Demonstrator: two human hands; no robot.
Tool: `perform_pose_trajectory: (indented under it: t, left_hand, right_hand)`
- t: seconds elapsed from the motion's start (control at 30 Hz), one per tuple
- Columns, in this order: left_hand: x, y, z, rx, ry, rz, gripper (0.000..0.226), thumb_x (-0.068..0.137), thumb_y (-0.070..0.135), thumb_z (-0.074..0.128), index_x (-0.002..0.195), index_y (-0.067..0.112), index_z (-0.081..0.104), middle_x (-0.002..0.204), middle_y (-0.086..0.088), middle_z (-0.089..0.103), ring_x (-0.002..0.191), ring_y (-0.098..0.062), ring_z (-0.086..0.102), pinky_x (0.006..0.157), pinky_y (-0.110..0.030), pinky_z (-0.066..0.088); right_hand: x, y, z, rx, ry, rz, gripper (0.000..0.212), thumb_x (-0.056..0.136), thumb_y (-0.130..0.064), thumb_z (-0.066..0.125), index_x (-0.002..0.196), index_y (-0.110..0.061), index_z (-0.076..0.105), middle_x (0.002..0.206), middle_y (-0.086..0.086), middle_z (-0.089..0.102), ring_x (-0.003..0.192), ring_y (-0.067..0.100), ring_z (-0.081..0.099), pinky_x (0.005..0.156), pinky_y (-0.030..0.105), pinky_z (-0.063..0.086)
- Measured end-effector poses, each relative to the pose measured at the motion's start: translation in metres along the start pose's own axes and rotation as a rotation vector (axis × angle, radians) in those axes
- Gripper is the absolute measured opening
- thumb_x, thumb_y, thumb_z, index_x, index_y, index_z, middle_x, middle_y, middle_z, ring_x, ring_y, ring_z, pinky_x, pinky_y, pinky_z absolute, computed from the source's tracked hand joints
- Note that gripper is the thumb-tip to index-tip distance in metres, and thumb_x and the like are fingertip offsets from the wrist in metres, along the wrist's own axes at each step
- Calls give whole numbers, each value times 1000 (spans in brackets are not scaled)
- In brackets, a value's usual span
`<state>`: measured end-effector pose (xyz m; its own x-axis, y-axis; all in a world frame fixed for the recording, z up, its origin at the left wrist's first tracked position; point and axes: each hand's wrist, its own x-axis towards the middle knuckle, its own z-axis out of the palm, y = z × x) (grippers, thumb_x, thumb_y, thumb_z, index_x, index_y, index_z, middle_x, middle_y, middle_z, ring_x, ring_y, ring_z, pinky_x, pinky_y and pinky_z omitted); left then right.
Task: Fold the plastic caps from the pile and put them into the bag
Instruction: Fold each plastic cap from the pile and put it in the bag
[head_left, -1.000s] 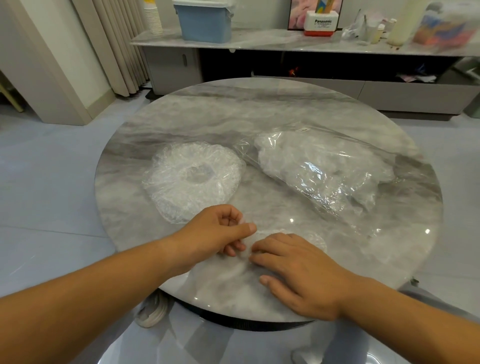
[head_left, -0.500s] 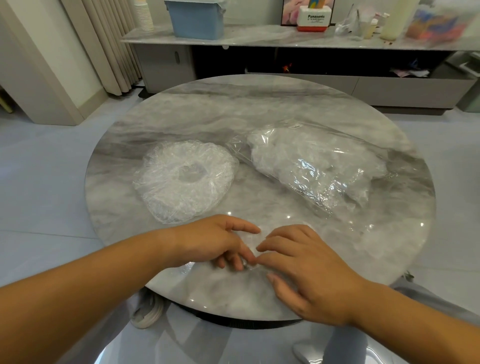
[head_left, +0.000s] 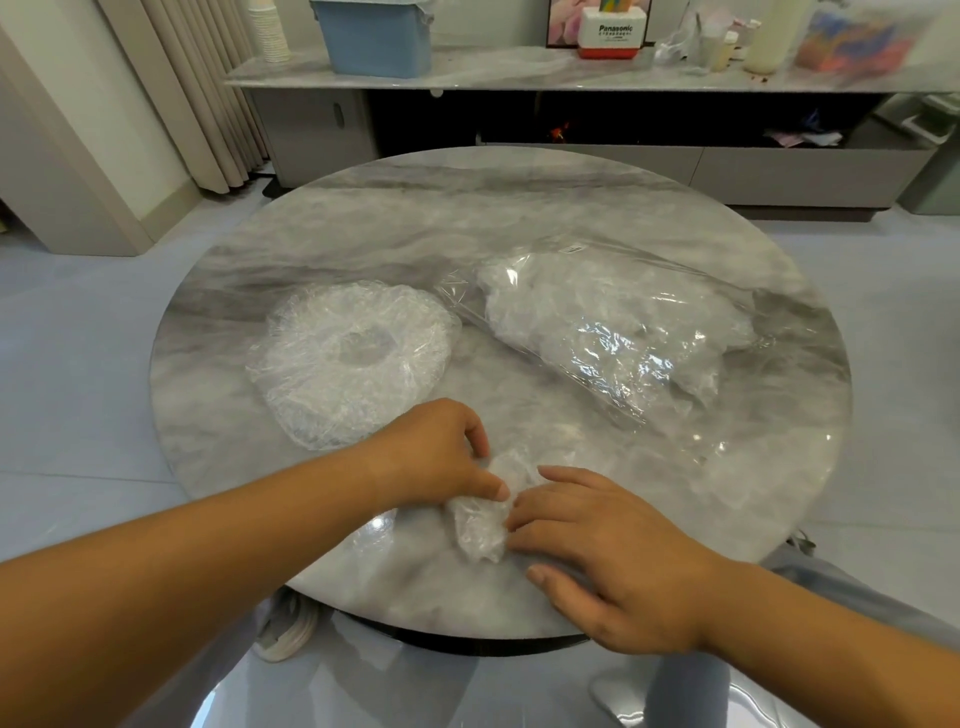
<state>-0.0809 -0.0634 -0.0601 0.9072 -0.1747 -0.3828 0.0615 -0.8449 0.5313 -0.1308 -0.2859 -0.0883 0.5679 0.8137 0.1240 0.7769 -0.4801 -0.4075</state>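
Your left hand pinches the upper end of a half-folded plastic cap with curled fingers and thumb; your right hand lies flat, straight fingers pressing its side. The cap rests on the table, nearer you than the bag; the pile of caps lies left of the bag

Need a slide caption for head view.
Left hand and right hand fold a plastic cap near the pile and bag.

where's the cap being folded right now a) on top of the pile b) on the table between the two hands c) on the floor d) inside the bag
b: the crumpled cap lies on the table, the left hand holding it and the right hand touching its other side.
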Motion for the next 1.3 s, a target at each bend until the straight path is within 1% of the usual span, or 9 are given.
perform_pose_trajectory:
  t: [0.1,0.27,0.43,0.57,0.7,0.93,1.0,1.13,1.3]
  left_hand:
    - [-1,-1,3,-87,-19,-23,38,71,35,90,98,19,68,77,9,64,69,-7,61,65,-22,48]
    - [-7,-10,1,-540,6,-46,18,80,18,84,88,9,70,71,-1,62,63,-9,57,62,-23,47]
    - [-18,-10,-7,-913,-17,-35,17,86,6,76,92,9,61,85,-14,69,74,-18,68,61,-25,53]
    - [-24,-10,-7,-1018,-68,-22,19,89,6,72,92,15,55,91,-15,72,77,-23,68,62,-30,52]
    - [-27,-9,-4,-1055,-82,7,20,90,6,70,94,16,53,94,-18,69,79,-24,67,59,-30,51]
    - [-28,-6,-6,-1095,-40,45,25,90,4,69,101,14,50,98,-18,75,74,-20,70,53,-29,53]
    - [-28,-7,-3,-1048,-38,20,27,88,4,72,100,15,50,88,-13,72,71,-17,69,52,-27,51]
    - [-29,-7,9,-883,-16,-65,30,87,6,76,101,14,50,70,0,67,58,-8,62,49,-19,43]
    - [-27,-8,11,-885,-63,-195,34,85,9,78,103,14,49,104,-20,71,80,-24,68,61,-35,53]
  right_hand:
    - [2,1,-5,58,170,69,29,94,-32,54,113,-21,72,126,-6,64,131,12,54,115,37,35]
    - [17,-5,-20,349,313,518,26,95,-49,53,114,-40,68,144,-21,43,137,-5,35,106,9,27]
    - [28,-12,-33,896,449,706,16,96,-27,62,99,-30,78,105,-27,71,105,-12,60,95,19,43]
    - [32,-12,-36,1207,522,844,19,97,-24,62,97,-22,81,115,-11,73,117,14,63,105,39,51]
    - [36,-16,-37,1360,526,943,21,94,-31,66,99,-18,81,124,6,62,116,25,63,101,39,53]
    - [37,-10,-35,1582,479,973,29,92,-35,68,97,-9,80,110,18,65,97,34,71,92,43,57]
    - [39,-8,-36,1542,509,937,31,95,-33,63,90,-8,80,97,14,68,86,27,69,86,40,56]
    - [43,-3,-36,1109,549,818,32,101,-30,57,88,-14,82,104,2,78,100,24,70,91,40,53]
    - [38,-9,-32,867,459,630,28,101,-23,55,93,-15,81,98,-8,78,91,10,69,79,22,51]
